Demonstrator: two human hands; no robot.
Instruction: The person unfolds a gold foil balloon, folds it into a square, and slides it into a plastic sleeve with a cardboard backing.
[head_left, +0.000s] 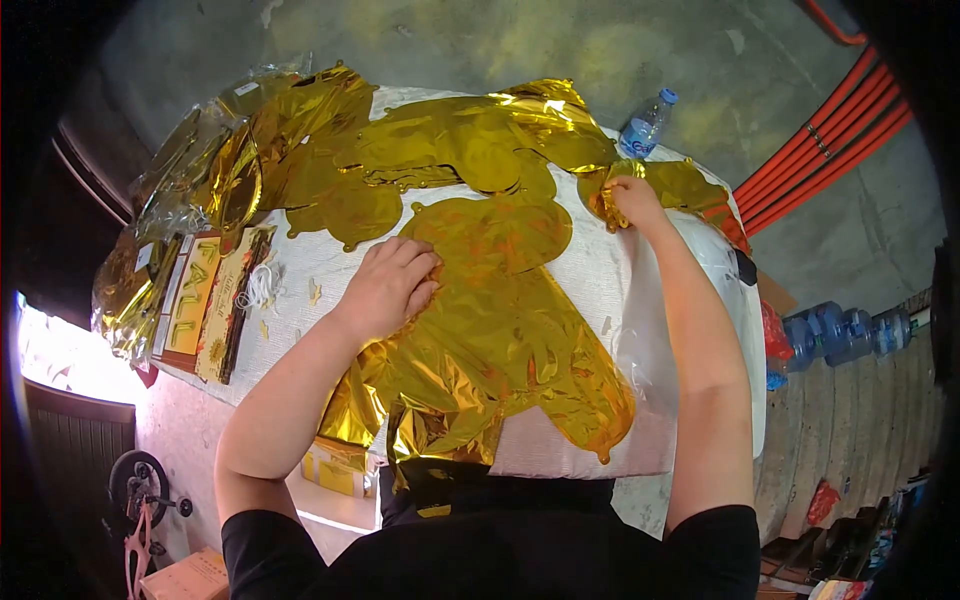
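Observation:
A large flat gold foil balloon (510, 330) lies across the front of the table, with its lower part hanging over the edge near my lap. My left hand (392, 282) is at its left side, fingers curled and closed on the foil. Farther off to the right, my right hand (636, 203) pinches a crumpled end of another gold foil piece (685, 185). More uninflated gold foil balloons (430, 140) overlap along the back of the table. What lies under my left fingers is hidden.
A water bottle (647, 124) stands at the back right of the white-covered table (640, 350). On the left are clear plastic packaging (165, 170), a "FALL" card pack (195, 300) and white string (260, 288). Red pipes (830, 140) and large water jugs (840, 332) are at the right.

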